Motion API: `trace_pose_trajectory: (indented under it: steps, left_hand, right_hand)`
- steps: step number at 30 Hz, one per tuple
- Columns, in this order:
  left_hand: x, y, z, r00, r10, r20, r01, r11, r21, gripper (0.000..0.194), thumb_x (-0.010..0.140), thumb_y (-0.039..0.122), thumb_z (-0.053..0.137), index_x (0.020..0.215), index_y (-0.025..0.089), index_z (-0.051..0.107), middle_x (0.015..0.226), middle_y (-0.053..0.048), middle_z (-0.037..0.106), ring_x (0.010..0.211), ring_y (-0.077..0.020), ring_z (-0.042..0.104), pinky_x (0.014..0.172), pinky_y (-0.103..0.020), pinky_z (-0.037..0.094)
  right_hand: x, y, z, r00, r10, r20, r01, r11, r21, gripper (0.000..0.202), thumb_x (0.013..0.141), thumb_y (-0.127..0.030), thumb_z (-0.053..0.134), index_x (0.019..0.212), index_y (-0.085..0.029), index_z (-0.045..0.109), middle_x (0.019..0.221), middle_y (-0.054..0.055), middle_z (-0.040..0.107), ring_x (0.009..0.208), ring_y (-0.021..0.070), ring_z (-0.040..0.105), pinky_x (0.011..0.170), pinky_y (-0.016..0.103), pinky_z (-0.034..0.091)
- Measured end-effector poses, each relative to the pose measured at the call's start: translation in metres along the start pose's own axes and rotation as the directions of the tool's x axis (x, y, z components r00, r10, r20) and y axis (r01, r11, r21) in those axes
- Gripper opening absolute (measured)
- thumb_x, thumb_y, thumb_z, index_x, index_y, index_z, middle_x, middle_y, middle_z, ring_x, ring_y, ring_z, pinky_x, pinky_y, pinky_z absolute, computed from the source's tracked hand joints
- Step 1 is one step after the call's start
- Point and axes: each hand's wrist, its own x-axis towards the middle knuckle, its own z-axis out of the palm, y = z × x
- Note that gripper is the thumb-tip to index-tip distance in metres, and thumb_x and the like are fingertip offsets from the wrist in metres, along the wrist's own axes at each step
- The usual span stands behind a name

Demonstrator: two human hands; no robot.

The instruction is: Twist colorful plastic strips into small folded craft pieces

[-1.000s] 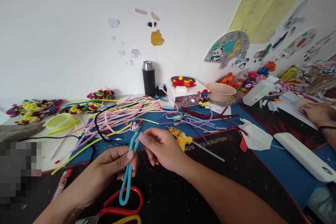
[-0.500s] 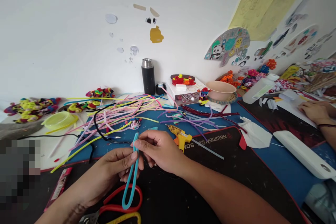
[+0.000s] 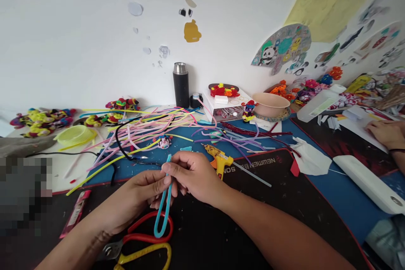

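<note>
A light-blue pipe cleaner (image 3: 157, 227), bent double into a long narrow loop, hangs from my fingers with its rounded end down. My left hand (image 3: 144, 190) pinches it below the top, thumb in front. Higher up, my right hand (image 3: 193, 177) grips the upper ends between thumb and forefinger. Both hands are closed and touch each other; some fingers are hidden behind. Under the loop lies a pair of scissors (image 3: 164, 247) with one red and one yellow handle on the black mat (image 3: 205, 240). Beyond my right hand lies a yellow glue gun (image 3: 220, 161) with a glue stick in its back.
Many pink, yellow and purple pipe cleaners (image 3: 142, 133) spread across the table behind my hands. A black flask (image 3: 181, 86) and a pinkish bowl (image 3: 270, 104) stand near the wall. At the right are a white device (image 3: 368, 183) and another person's hand (image 3: 384, 133).
The view has tilted down and shifted slightly left, so more of the scissors shows. The pipe cleaner's loop hangs a little more upright. Both hands keep their pinch on it.
</note>
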Motion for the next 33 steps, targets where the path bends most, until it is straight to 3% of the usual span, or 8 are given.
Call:
trace_pose_trajectory:
  steps: [7,12,16,21,29,33]
  left_hand:
    - [-0.003,0.003,0.002,0.993,0.102,0.058,-0.111,0.977,0.181,0.042,0.081,0.059,0.092,0.091,0.021,0.079,0.087,-0.002,0.066,0.077,-0.0182,0.053,0.070,-0.026,0.045]
    - [-0.003,0.006,0.007,0.978,0.204,0.033,-0.198,0.884,0.424,0.040,0.094,0.062,0.075,0.087,0.023,0.076,0.079,-0.001,0.066,0.075,-0.0207,0.055,0.068,-0.028,0.046]
    - [0.001,0.003,0.000,0.972,0.233,0.010,-0.206,0.839,0.504,0.047,0.099,0.065,0.064,0.082,0.023,0.078,0.082,-0.006,0.076,0.081,-0.0253,0.065,0.076,-0.031,0.050]
    - [0.001,0.004,-0.005,0.976,0.217,-0.016,-0.166,0.790,0.590,0.054,0.100,0.069,0.059,0.082,0.023,0.080,0.081,-0.006,0.077,0.076,-0.0242,0.064,0.076,-0.031,0.050]
    - [0.002,0.008,-0.013,0.970,0.236,-0.052,-0.200,0.903,0.381,0.054,0.097,0.069,0.068,0.076,0.020,0.077,0.071,-0.003,0.065,0.066,-0.0182,0.050,0.063,-0.027,0.042]
    - [0.001,0.006,-0.015,0.979,0.191,-0.066,-0.181,0.974,0.137,0.049,0.093,0.064,0.077,0.078,0.017,0.080,0.077,-0.005,0.069,0.064,-0.0149,0.048,0.060,-0.025,0.040]
  right_hand:
    - [0.001,-0.005,-0.004,0.985,-0.068,-0.156,0.062,0.997,-0.040,0.049,0.090,-0.065,0.079,0.079,-0.021,0.061,0.054,-0.007,0.058,0.039,0.0079,0.045,0.040,0.021,0.033]
    - [0.004,-0.005,-0.009,0.961,-0.125,-0.247,0.103,0.989,-0.103,0.050,0.092,-0.068,0.074,0.076,-0.022,0.058,0.051,-0.009,0.048,0.039,0.0078,0.041,0.040,0.022,0.031]
    - [0.004,-0.008,-0.011,0.949,-0.153,-0.276,0.116,0.983,-0.144,0.053,0.093,-0.070,0.072,0.075,-0.022,0.057,0.051,-0.009,0.047,0.041,0.0078,0.040,0.043,0.023,0.031]
    - [0.005,-0.009,-0.016,0.933,-0.175,-0.313,0.134,0.980,-0.150,0.050,0.095,-0.064,0.073,0.074,-0.023,0.054,0.048,-0.009,0.046,0.039,0.0078,0.040,0.043,0.024,0.029]
    - [0.010,-0.008,-0.025,0.916,-0.187,-0.354,0.158,0.981,-0.108,0.051,0.094,-0.067,0.073,0.075,-0.023,0.055,0.048,-0.010,0.045,0.038,0.0081,0.040,0.042,0.024,0.030]
    - [0.012,-0.009,-0.027,0.907,-0.187,-0.377,0.159,0.982,-0.103,0.054,0.092,-0.071,0.073,0.074,-0.023,0.054,0.046,-0.010,0.044,0.037,0.0079,0.039,0.041,0.024,0.029]
